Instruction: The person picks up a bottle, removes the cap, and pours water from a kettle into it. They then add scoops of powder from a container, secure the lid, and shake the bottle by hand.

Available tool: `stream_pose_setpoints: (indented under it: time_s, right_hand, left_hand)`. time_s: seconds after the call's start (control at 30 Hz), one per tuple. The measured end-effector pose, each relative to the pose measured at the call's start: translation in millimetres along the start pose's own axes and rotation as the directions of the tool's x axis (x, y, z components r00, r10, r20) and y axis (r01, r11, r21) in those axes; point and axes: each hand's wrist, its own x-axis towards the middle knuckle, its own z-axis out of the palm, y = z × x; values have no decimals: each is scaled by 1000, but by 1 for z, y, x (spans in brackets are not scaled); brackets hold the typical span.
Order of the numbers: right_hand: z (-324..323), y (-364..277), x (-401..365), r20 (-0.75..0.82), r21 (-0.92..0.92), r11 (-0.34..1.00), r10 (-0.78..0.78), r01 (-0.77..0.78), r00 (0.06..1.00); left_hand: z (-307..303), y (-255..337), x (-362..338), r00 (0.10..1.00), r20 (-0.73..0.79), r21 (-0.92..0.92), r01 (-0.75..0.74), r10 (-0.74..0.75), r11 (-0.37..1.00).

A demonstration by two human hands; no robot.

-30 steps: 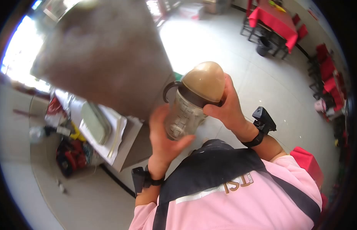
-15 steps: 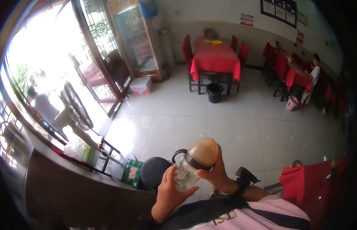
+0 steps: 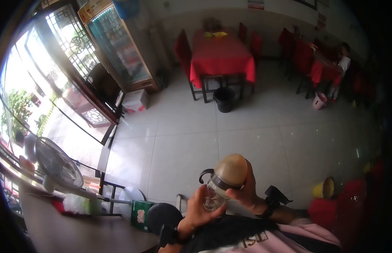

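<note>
In front of my body I hold a baby bottle (image 3: 213, 197) with a clear lower part, a dark collar and a curved handle on its left. Its domed amber cap (image 3: 231, 168) points up and slightly right. My left hand (image 3: 198, 213) is curled around the clear body from below left. Wrapped along the right side of the cap and collar is my right hand (image 3: 247, 192), with its thumb on the front near the collar. The palm sides of both hands are partly hidden.
A counter (image 3: 78, 232) with a fan (image 3: 59, 164) runs along the left, near a green box (image 3: 141, 215) and a round black stool (image 3: 164, 217). Ahead stand a red-clothed table (image 3: 223, 55) and a black bin (image 3: 224, 100). A person (image 3: 342, 65) is at the right-hand tables.
My left fingers have closed in more around the bottle's clear body. The bottle remains in both hands. My view has tilted and shifted, and the fan appears lower and further left.
</note>
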Motion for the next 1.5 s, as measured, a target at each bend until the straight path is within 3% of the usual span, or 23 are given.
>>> stream_pose_setpoints:
  time_s: [0.07, 0.1, 0.17, 0.23, 0.3, 0.33, 0.37, 0.43, 0.47, 0.53, 0.63, 0.7, 0.73, 0.8, 0.83, 0.9, 1.1, 1.17, 1.23, 1.27, 1.3, 1.43, 1.5]
  right_hand:
    - [-9, 15, 42, 92, -28, 999, -16, 18, 996]
    - [-11, 23, 64, 181, -50, 998, -21, 30, 983]
    - [-8, 41, 121, 276, 60, 998, -43, 27, 960]
    - [6, 55, 180, 366, 171, 985, -56, -8, 929]
    - [28, 65, 240, 530, 364, 904, -3, -224, 848]
    - [42, 70, 272, 536, 358, 901, 16, -244, 844]
    - [58, 76, 301, 582, 398, 880, -22, -261, 813]
    - [79, 82, 351, 665, 420, 845, -38, -331, 746]
    - [95, 83, 380, 722, 464, 826, -142, -321, 678]
    - [113, 94, 426, 757, 521, 797, -265, -306, 597]
    - [122, 120, 469, 690, 460, 836, -125, -299, 713]
    - [124, 145, 507, 505, 445, 863, -20, -241, 863]
    - [124, 152, 531, 454, 365, 916, -19, -166, 891]
    - [134, 176, 578, 396, 335, 938, -59, -84, 916]
    - [139, 187, 604, 338, 297, 955, -107, 2, 935]
    - [148, 208, 659, 365, 210, 973, -172, 98, 915]
    - [170, 236, 838, 570, 13, 971, -202, 237, 796]
    - [182, 257, 891, 606, 358, 932, -184, -58, 774]
    - [188, 284, 944, 520, 520, 820, -81, -240, 850]
    - [189, 290, 972, 419, 497, 848, -50, -183, 906]
    - [185, 313, 1006, 383, 537, 844, -250, 6, 889]
    - [179, 324, 1090, 263, 343, 937, -164, 67, 951]
    - [171, 336, 1125, 230, 258, 963, -135, 74, 964]
  left_hand:
    - [-3, -24, 31, 980, 196, -374, 107, -34, 921]
    - [-5, -33, 51, 981, 191, -387, 104, -30, 916]
    - [-16, -48, 96, 973, 232, -702, 160, 10, 694]
    - [-36, -60, 144, 940, 335, -746, 222, 67, 628]
    - [-67, -68, 196, 821, 531, -770, 363, 211, 525]
    - [-87, -67, 218, 767, 627, -733, 524, 134, 433]
    - [-104, -73, 235, 783, 591, -790, 512, 196, 336]
    - [-104, -142, 281, 542, 453, -638, 752, 708, -167]
    - [-107, -148, 296, 556, 340, -543, 775, 759, -324]
    - [-131, -161, 331, 538, 427, -586, 777, 727, -231]
    - [-184, -166, 387, 556, 542, -669, 740, 630, -77]
    - [-205, -203, 420, 873, 487, -863, 483, -13, 145]
    - [-224, -217, 444, 872, 490, -861, 487, -18, 146]
    - [-264, -232, 501, 951, 276, -864, 182, 139, 470]
    - [-274, -234, 529, 952, 276, -861, 181, 137, 475]
    - [-295, -236, 585, 978, 156, -402, -65, 138, 913]
    - [-333, -282, 732, 948, 307, -640, 266, -78, 721]
    - [-345, -323, 772, 883, 456, -875, 421, 114, 238]
    - [-347, -351, 820, 853, 450, -889, 455, 263, 45]
    - [-352, -361, 845, 901, 368, -930, 362, 228, 70]
    - [-361, -373, 870, 938, 282, -958, 263, 201, 115]
    - [-402, -415, 958, 935, 251, -968, 236, 251, 88]
    - [-423, -449, 1004, 880, 319, -926, 369, 352, -82]
